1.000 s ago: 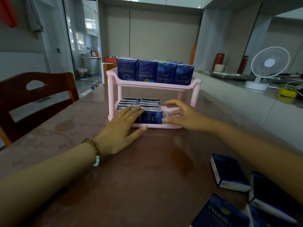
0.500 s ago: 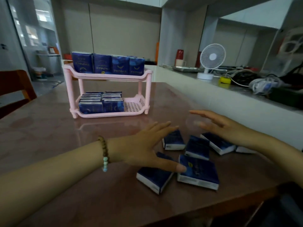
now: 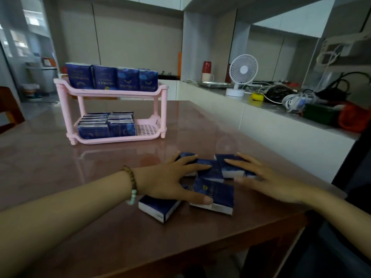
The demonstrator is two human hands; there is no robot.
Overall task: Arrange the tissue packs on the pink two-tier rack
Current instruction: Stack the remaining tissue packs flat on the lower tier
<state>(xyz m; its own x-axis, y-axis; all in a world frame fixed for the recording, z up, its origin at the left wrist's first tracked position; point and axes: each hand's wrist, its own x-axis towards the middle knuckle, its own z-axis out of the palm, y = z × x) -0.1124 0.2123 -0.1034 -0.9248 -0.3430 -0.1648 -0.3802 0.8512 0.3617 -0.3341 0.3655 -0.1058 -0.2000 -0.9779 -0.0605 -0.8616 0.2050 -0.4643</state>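
The pink two-tier rack (image 3: pixel 160 92) stands on the brown table, left of centre. Several dark blue tissue packs (image 3: pixel 112 79) stand upright on its top tier. More packs (image 3: pixel 106 127) fill the left part of the lower tier; its right part is bare grid. Several loose packs (image 3: pixel 215 194) lie near the table's front right corner. My left hand (image 3: pixel 170 182), fingers straight, lies flat over the loose packs, thumb on the nearest one. My right hand (image 3: pixel 265 177) rests flat on a pack (image 3: pixel 230 165) at the right of the pile.
The table's front edge (image 3: pixel 261 233) and right corner lie close to the loose packs. A white counter to the right carries a small white fan (image 3: pixel 242 74), a metal tray, cables and a red bag. A wooden chair (image 3: pixel 9 109) stands at far left.
Both hands left the rack's lower tier, swung right and came down onto the loose packs near the table corner. The view turned right with them.
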